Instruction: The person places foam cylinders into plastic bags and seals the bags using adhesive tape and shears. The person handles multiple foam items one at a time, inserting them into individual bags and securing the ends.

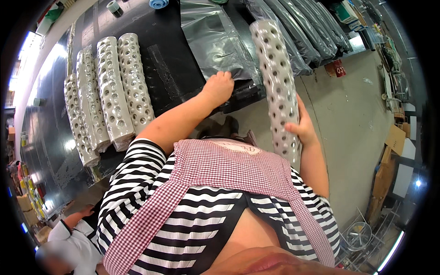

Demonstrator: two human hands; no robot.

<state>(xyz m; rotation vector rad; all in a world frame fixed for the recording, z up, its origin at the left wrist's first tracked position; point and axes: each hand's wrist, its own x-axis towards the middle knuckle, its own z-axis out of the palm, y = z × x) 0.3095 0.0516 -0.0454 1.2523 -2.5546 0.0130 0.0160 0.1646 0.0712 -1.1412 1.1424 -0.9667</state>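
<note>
1. R hand (306, 128): wrapped round lower half of a grey holed roll (277, 78), thumb across its front; other fingers mostly hidden behind.
2. That roll's held approx. upright, slight tilt, top leaning L. Lower part is off bench (158, 32), past near edge on R side; top end overlaps bags there in view, can't tell if touching.
3. L hand (219, 89): fingers drawn tog., pinching near end of a flat plastic bag (213, 41); exact fingertip contact partly hidden. Hand's just inside bench's near edge, L of held roll.
4. Bag is see-thru grey, lies lengthwise from near edge twd far side.
5. Four more rolls (114, 87), same kind, w/ shiny wrap, lie side by side on bench's L part, lower ends nr near edge.
6. Row of grey bags (295, 27), overlapping, along bench's R end.
7. Blue bundle (158, 4) + small tape roll (114, 8) twd far side.
8. Co-worker (68, 238) in light top, beyond near L corner.
9. Cardboard (382, 183) stands on floor (348, 114), well R of bench.
</note>
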